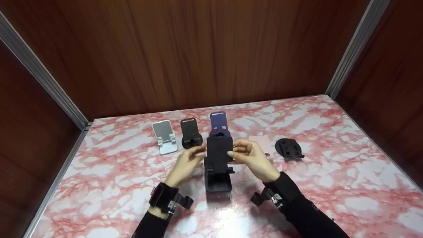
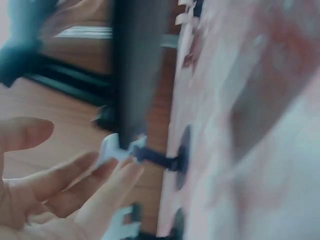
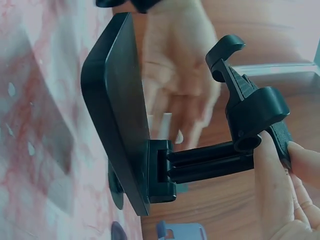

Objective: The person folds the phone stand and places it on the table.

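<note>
A black phone stand (image 1: 219, 150) is held up in front of me, its rectangular base (image 3: 117, 107) tilted above the marbled table. My right hand (image 1: 256, 160) pinches the edge of its upper plate between thumb and fingers. In the right wrist view, two hooked lugs (image 3: 262, 112) stick out from that plate, and a double-bar arm (image 3: 212, 162) joins it to the base. My left hand (image 1: 186, 163) is at the stand's left side with fingers extended; in the left wrist view its fingers (image 2: 107, 197) are loosely spread below the base edge, gripping nothing.
Behind stand a white phone stand (image 1: 163, 132), a dark round-based stand (image 1: 189, 129) and a purple stand (image 1: 218, 120). A pink flat piece (image 1: 261, 142) lies partly behind my right hand. Farther right is a folded black stand (image 1: 288, 147) with a round base. Wood-grain panels (image 1: 211, 56) enclose the table.
</note>
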`<state>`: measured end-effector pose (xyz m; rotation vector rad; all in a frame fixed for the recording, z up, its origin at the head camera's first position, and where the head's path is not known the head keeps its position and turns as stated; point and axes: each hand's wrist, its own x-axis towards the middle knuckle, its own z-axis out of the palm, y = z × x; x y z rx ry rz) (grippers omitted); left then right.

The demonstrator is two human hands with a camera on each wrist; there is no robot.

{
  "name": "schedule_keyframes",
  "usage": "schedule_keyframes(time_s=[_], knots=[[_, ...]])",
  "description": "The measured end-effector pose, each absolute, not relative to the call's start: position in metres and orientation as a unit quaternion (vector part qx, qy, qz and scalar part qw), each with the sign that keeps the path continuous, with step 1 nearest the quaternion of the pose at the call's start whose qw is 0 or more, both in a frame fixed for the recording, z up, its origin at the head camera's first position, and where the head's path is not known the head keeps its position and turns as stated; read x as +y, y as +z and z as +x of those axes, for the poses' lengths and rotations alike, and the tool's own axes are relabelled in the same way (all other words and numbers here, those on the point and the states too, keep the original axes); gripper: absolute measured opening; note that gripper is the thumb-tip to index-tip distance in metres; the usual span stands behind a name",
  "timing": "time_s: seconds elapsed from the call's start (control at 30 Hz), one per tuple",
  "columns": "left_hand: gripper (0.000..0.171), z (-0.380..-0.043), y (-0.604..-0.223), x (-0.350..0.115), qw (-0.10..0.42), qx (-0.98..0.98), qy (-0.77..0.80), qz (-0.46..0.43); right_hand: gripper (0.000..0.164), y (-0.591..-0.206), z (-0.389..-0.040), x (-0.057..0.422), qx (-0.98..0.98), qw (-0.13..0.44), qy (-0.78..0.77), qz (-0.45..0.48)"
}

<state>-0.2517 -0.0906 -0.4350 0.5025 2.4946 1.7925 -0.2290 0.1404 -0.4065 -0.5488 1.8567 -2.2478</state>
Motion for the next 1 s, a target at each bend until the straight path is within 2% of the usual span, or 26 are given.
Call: schedule_keyframes(time_s=[0.2, 0.43, 1.0], knots=[[0.043, -0.252, -0.448, -0.080, 0.126, 0.734, 0.650, 0.150, 0.018, -0.402, -0.229, 0.144, 0.619, 0.070, -0.762, -0.175], [0.042, -0.250, -0.451, -0.080, 0.179, 0.689, 0.684, 0.159, 0.018, -0.401, -0.230, 0.144, 0.632, 0.063, -0.755, -0.163], [0.043, -0.250, -0.453, -0.078, 0.193, 0.707, 0.665, 0.142, 0.018, -0.403, -0.234, 0.147, 0.708, 0.024, -0.682, -0.183]])
